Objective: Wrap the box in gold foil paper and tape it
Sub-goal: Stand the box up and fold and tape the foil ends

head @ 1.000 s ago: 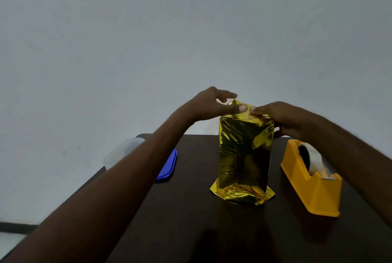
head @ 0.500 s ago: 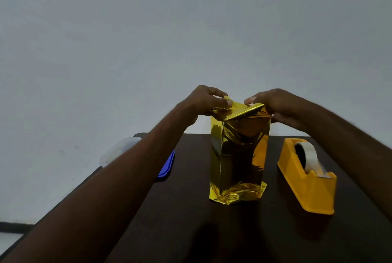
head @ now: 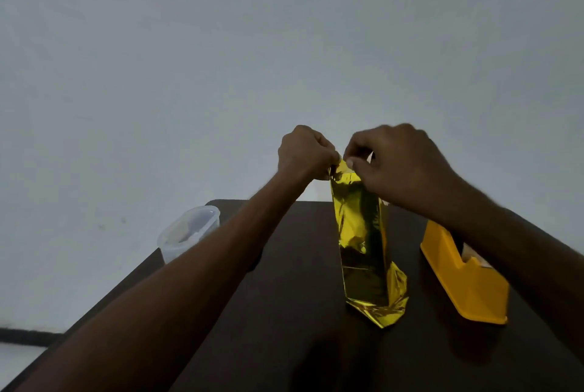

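A tall box wrapped in shiny gold foil [head: 363,243] stands upright on the dark table [head: 300,312], turned so a narrow side faces me. Loose foil bunches at its foot. At the top edge my left hand [head: 303,154] and my right hand [head: 398,164] meet, both with curled fingers pinching the foil flap there. The box itself is hidden under the foil. A yellow tape dispenser [head: 467,284] with a roll of tape sits just right of the box, partly behind my right forearm.
A clear plastic container [head: 189,230] stands at the table's far left corner, near the edge. A pale wall rises behind the table. My left forearm crosses the table's left half.
The box has been turned so a narrower side faces me. Both hands have drawn together at the top, closing on the foil flap. The blue lid is now hidden by my left forearm.
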A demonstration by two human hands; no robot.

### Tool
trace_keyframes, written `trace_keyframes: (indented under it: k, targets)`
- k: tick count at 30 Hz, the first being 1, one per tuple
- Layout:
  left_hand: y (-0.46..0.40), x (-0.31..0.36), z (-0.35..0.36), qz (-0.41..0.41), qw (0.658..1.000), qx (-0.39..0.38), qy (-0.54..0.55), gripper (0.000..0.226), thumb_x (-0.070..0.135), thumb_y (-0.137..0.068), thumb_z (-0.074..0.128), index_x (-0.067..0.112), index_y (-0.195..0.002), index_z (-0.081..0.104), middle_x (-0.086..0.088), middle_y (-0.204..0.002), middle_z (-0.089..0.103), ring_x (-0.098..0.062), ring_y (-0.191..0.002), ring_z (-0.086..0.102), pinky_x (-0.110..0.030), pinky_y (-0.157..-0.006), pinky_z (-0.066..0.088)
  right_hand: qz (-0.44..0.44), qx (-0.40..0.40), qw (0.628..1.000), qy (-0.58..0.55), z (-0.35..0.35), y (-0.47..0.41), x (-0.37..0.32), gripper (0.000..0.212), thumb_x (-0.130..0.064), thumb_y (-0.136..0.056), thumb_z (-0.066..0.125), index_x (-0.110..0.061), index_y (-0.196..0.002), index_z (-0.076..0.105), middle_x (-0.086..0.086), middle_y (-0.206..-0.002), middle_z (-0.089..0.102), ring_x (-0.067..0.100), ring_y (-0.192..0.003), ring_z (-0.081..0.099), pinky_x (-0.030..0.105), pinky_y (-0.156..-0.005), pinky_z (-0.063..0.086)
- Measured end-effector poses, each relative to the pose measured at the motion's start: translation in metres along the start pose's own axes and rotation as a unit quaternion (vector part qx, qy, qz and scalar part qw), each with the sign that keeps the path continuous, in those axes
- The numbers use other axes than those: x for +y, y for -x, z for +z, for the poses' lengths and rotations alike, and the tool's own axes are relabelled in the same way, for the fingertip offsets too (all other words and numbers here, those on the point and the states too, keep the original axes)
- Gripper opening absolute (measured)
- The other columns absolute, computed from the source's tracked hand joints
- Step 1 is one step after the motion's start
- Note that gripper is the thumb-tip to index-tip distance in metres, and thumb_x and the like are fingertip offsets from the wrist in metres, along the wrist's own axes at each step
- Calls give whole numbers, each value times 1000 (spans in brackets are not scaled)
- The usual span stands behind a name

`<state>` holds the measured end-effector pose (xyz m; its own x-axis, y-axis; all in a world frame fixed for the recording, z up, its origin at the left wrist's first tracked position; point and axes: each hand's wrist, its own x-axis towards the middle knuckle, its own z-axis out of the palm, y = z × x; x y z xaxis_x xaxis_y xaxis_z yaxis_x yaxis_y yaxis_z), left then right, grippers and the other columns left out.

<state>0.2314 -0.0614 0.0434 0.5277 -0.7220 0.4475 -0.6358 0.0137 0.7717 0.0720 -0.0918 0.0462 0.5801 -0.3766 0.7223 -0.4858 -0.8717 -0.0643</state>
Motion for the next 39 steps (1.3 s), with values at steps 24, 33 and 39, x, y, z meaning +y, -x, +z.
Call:
trace_keyframes:
  k: [24, 33, 39]
  targets:
    - [14, 23, -15, 343, 921, -58, -176, 7, 29, -81, 73, 24, -84, 75, 10, -79, 71, -1, -77, 64, -33, -74, 55, 61, 126, 966, -216, 47, 56, 71, 35, -15, -75, 61, -17, -109, 67, -6, -104, 68, 9, -98, 60, 32, -87, 50]
    - [21, 40, 0, 296, 900, -32, -318, 54, 78, -67, 62, 27, -78, 71, 7, -83, 66, -8, -84, 59, -28, -66, 47, 63, 62, 948, -306, 43, 44, 84, 26, -1, -83, 63, -21, -99, 66, -5, -98, 69, 19, -102, 65, 41, -90, 55]
    - [12, 61, -6, 303, 918, -17, -257, 13, 32, -78, 74, 18, -77, 75, 7, -79, 70, -9, -79, 65, -23, -68, 48, 76, 51, 935, -341, 42, 37, 87, 39, 7, -84, 62, -32, -88, 63, -16, -97, 68, -6, -101, 64, 9, -79, 49]
